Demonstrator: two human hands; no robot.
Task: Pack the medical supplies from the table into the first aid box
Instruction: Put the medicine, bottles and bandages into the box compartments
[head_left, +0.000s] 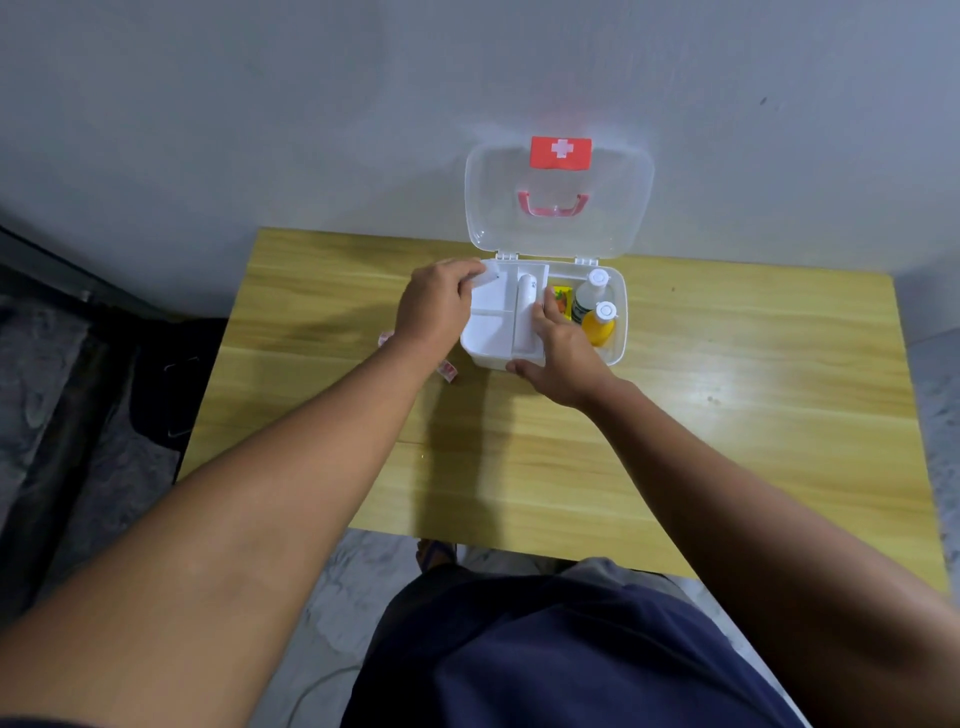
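The first aid box (621, 332) stands open at the far middle of the wooden table, its clear lid (558, 228) with a red cross label upright against the wall. A white divided tray (491, 332) with a central handle sits over the box's left part. My left hand (434, 306) grips the tray's far left corner; my right hand (558, 356) grips its near right edge. Inside the box on the right lie a clear bottle (589, 293), an orange bottle (600, 325) and a yellow packet (563, 301). Small red-and-white packets (448, 370) lie on the table, partly hidden under my left wrist.
The wooden table (571, 441) stands against a grey wall. Its near edge is close to my lap. A dark bag or cloth (171, 384) lies on the floor to the left of the table.
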